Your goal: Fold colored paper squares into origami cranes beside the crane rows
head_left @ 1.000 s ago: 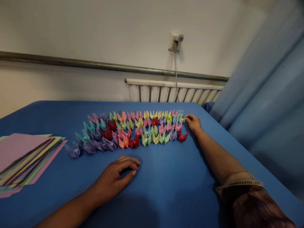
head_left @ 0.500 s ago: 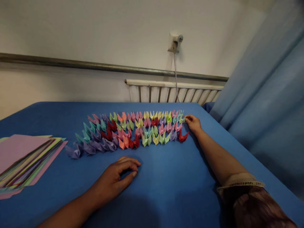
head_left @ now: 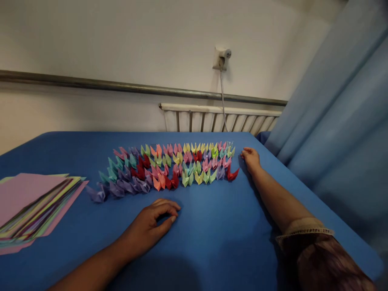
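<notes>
Several rows of small folded paper cranes (head_left: pixel 188 157) in many colours stand on the blue-covered table (head_left: pixel 206 230). My left hand (head_left: pixel 159 220) rests on the cloth in front of them, fingers loosely bent and thumb apart, holding nothing. To the right of the rows, my right hand (head_left: pixel 251 158) lies low over the cloth with its fingers loosely curled. No crane shows in it, and a gap separates it from the pale green crane (head_left: pixel 231 152) at the row's right end. A red crane (head_left: pixel 232 173) ends the front row.
A stack of coloured paper sheets (head_left: pixel 39 202) lies at the left, pink on top. Behind the table are a wall rail (head_left: pixel 121 85), a white radiator (head_left: pixel 212 117) and a plugged-in socket (head_left: pixel 221 59). A blue curtain (head_left: pixel 339 121) hangs at the right.
My right hand has let go of the pale green crane at the right end and drawn slightly away to the right. My left hand stays in place.
</notes>
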A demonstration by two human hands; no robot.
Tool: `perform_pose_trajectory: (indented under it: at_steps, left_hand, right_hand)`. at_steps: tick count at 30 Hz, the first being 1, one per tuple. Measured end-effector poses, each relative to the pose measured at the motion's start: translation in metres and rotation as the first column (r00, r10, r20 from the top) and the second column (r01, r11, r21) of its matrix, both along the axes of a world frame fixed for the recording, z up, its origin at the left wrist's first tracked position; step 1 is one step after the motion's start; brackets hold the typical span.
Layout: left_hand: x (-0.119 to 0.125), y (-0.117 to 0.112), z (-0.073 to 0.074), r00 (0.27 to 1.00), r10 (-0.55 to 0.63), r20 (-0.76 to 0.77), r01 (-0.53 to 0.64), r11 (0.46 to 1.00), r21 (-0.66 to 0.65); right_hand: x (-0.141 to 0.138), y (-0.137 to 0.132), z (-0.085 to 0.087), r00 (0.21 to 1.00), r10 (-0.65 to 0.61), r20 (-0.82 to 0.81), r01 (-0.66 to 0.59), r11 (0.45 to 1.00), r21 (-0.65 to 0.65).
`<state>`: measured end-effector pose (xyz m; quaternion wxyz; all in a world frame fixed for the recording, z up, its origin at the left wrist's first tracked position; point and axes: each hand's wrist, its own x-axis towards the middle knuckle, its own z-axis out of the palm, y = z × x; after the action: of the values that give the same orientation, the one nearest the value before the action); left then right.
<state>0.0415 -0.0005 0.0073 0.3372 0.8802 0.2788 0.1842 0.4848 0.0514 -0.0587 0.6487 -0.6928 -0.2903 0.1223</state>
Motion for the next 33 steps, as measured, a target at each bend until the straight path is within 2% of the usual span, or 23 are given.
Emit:
perform_pose_trajectory:
  at_steps: [5,7,9,11,13,16,18,20,22,24,26,29,30,31,33]
  left_hand:
    - [0.001,-0.003,0.002,1.0,0.003,0.025,-0.003,1.0,0.002]
    - [0.002,-0.004,0.0,0.999,-0.005,0.045,0.005,1.0,0.012]
    - [0.002,-0.005,-0.002,0.998,-0.008,0.057,0.007,1.0,0.017]
    - [0.002,-0.008,-0.003,0.998,-0.002,0.062,0.0,1.0,0.021]
    - [0.002,-0.01,-0.002,0.997,0.02,0.071,-0.022,0.999,0.035]
    - [-0.005,-0.01,0.003,0.991,0.08,0.111,-0.094,0.987,0.127]
    - [-0.016,-0.006,0.01,0.986,0.121,0.118,-0.145,0.966,0.213]
    - [-0.035,0.001,0.019,0.963,0.233,0.132,-0.263,0.915,0.305]
    - [-0.061,0.009,0.031,0.915,0.372,0.156,-0.404,0.834,0.377]
    - [-0.092,0.019,0.043,0.812,0.552,0.192,-0.571,0.684,0.454]
    - [-0.124,0.031,0.053,0.692,0.697,0.187,-0.678,0.539,0.5]
    - [-0.165,0.051,0.062,0.446,0.887,0.124,-0.777,0.315,0.545]
    - [-0.175,0.058,0.063,0.365,0.929,0.066,-0.802,0.277,0.53]
    - [-0.183,0.065,0.063,0.328,0.944,-0.041,-0.812,0.304,0.499]
    - [-0.192,0.075,0.062,0.308,0.919,-0.245,-0.837,0.384,0.39]
  right_hand:
    - [-0.017,-0.045,0.022,0.987,-0.155,0.043,0.153,0.987,0.055]
    - [-0.039,-0.067,0.036,0.986,-0.155,0.068,0.149,0.985,0.088]
    - [-0.079,-0.09,0.051,0.99,-0.103,0.1,0.091,0.988,0.123]
    - [-0.135,-0.112,0.062,0.978,0.152,0.141,-0.176,0.967,0.182]
    - [-0.199,-0.13,0.066,0.897,0.415,0.152,-0.439,0.879,0.186]
    - [-0.283,-0.141,0.056,0.752,0.655,0.073,-0.658,0.739,0.147]
    - [-0.317,-0.138,0.043,0.678,0.735,0.023,-0.733,0.674,0.091]
    - [-0.333,-0.13,0.03,0.649,0.761,-0.004,-0.761,0.649,-0.007]
    - [-0.335,-0.124,0.022,0.577,0.817,-0.013,-0.813,0.572,-0.11]
    - [-0.331,-0.122,0.021,0.543,0.84,0.012,-0.831,0.539,-0.141]
    - [-0.326,-0.125,0.025,0.506,0.852,0.133,-0.832,0.523,-0.183]
    - [-0.321,-0.134,0.035,0.395,0.855,0.337,-0.833,0.488,-0.262]
    - [-0.321,-0.135,0.038,0.361,0.854,0.374,-0.837,0.474,-0.273]
    - [-0.321,-0.136,0.039,0.332,0.854,0.401,-0.844,0.459,-0.278]
    - [-0.321,-0.136,0.041,0.296,0.852,0.431,-0.852,0.44,-0.283]
